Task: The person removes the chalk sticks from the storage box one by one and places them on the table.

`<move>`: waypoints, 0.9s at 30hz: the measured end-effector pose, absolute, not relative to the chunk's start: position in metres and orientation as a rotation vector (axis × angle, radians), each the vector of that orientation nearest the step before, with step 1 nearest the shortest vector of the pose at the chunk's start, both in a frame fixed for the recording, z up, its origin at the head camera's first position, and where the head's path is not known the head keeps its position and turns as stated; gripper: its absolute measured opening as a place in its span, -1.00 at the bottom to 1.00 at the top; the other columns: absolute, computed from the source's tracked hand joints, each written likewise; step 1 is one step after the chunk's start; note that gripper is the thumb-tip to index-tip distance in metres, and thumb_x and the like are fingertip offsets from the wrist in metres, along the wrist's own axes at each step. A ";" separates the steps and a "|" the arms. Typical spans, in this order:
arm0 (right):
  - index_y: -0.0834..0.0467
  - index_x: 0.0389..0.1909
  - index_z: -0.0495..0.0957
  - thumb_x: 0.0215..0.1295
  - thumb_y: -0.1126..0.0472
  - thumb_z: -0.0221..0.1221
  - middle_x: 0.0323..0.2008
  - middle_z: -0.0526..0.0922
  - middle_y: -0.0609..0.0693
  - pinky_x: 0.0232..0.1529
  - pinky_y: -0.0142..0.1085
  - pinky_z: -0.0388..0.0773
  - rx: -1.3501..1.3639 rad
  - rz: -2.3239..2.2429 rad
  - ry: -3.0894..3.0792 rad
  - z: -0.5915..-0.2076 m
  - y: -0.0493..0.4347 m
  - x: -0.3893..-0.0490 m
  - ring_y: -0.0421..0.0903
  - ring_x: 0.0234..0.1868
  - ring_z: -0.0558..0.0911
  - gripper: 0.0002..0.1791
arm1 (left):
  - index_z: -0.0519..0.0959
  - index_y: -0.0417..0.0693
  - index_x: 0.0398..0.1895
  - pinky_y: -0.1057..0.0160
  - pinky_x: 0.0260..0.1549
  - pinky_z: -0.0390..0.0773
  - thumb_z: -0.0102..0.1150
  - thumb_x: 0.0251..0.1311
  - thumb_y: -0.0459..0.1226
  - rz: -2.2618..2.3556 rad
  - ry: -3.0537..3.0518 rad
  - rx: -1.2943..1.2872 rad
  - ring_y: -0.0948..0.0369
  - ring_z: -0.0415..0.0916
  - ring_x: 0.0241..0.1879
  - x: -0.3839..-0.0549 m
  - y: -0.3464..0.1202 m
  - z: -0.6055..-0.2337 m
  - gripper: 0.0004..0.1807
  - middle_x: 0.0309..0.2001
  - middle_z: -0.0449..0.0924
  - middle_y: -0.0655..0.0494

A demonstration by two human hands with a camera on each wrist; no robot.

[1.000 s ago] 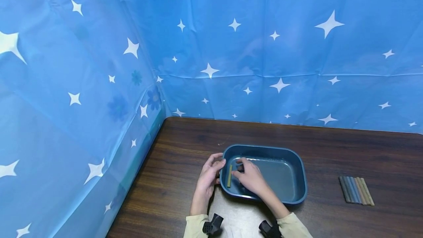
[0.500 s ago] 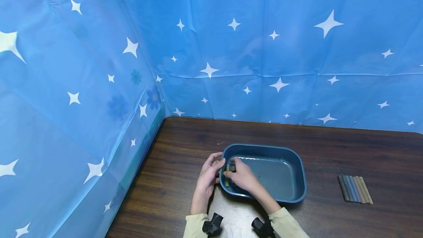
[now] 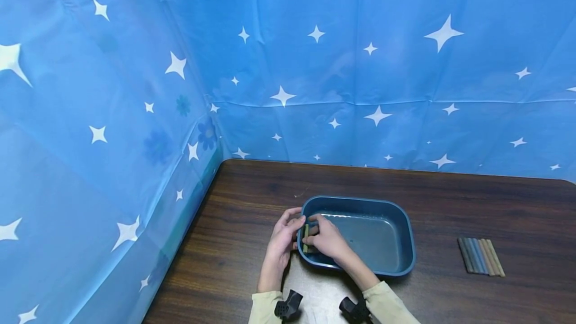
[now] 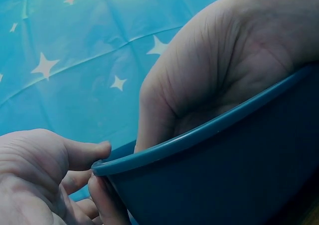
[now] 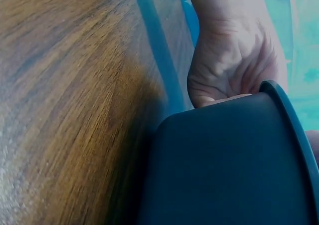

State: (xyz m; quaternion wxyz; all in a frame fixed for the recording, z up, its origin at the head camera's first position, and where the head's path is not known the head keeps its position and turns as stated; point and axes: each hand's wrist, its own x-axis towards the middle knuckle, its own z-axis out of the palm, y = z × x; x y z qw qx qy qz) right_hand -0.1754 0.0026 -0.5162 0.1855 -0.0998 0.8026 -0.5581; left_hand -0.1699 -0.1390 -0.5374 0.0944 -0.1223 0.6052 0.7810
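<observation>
In the head view a dark blue tray (image 3: 402, 244) with rounded corners stands on the table. My left hand (image 3: 282, 241) holds its left end. The left hand (image 4: 35, 177) in the left wrist view pinches the tray rim (image 4: 164, 149), thumb over the edge and fingers against the outer wall. My right hand (image 3: 327, 239) reaches inside the tray's left end, its thumb and fingers curled at a thin yellow-green stick (image 3: 306, 233) lying along the left wall. In both wrist views the tray wall (image 5: 224, 160) hides the stick and the right fingertips.
Right of the tray several thin sticks (image 3: 481, 256) in grey, blue and tan lie side by side in a row. The brown wooden table (image 3: 252, 189) meets a blue star-patterned curtain (image 3: 337, 64) at the back and left.
My right hand has moved left inside the tray, and the yellow-green stick has shifted closer to the left wall. The left hand keeps its hold on the tray end.
</observation>
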 end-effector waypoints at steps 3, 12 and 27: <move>0.39 0.15 0.35 0.12 0.41 0.24 -0.23 0.62 0.20 -0.34 -0.16 0.60 -0.260 -1.624 2.196 -0.515 0.004 -0.175 0.00 -0.28 0.62 -0.45 | 0.38 -0.13 0.20 0.39 -0.67 0.46 0.17 0.26 -0.20 2.315 1.785 -0.360 0.30 0.48 -0.49 -0.169 -0.139 -0.537 -0.53 -0.32 0.50 0.14; 0.38 0.18 0.36 0.14 0.46 0.17 -0.17 0.55 0.28 -0.31 -0.07 0.64 -0.241 -1.801 2.030 -0.497 0.017 -0.175 0.01 -0.33 0.64 -0.47 | 0.36 -0.16 0.20 0.39 -0.69 0.47 0.16 0.27 -0.21 2.320 1.790 -0.322 0.30 0.48 -0.53 -0.169 -0.140 -0.537 -0.53 -0.38 0.50 0.16; 0.28 0.25 0.36 0.19 0.41 0.19 -0.06 0.52 0.28 -0.23 -0.06 0.63 -0.228 -1.846 2.050 -0.476 0.068 -0.176 0.07 -0.24 0.66 -0.44 | 0.40 -0.16 0.16 0.42 -0.73 0.39 0.17 0.25 -0.26 2.337 1.789 -0.366 0.32 0.40 -0.58 -0.171 -0.138 -0.538 -0.57 -0.44 0.47 0.19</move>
